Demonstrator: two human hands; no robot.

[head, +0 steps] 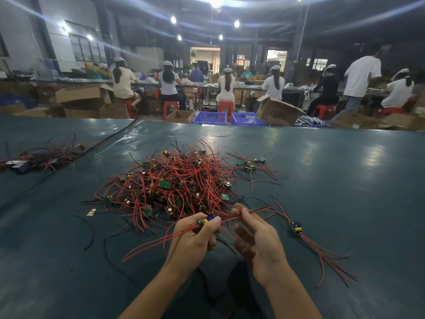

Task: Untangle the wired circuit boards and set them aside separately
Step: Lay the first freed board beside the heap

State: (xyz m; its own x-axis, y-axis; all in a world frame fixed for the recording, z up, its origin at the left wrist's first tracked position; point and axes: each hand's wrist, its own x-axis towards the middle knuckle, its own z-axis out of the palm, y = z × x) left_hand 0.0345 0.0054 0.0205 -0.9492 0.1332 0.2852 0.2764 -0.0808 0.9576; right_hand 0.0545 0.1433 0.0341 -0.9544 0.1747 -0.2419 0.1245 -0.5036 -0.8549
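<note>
A: How far along?
B: Early, I judge. The tangled pile [174, 185] covers mid-surface [333, 185]; few separated boards [250, 163] lie to its right.
A: The hands?
B: The left hand [195, 236] grips one board [208, 219]; its wires [262, 209] cross the right hand [255, 240]'s loose fingers. Pinched or not, I cannot tell.

Your left hand [193, 238] and right hand [257, 245] are bare. Your left forearm [156, 286] and right forearm [289, 295] are bare too, both slim and smooth.
</note>
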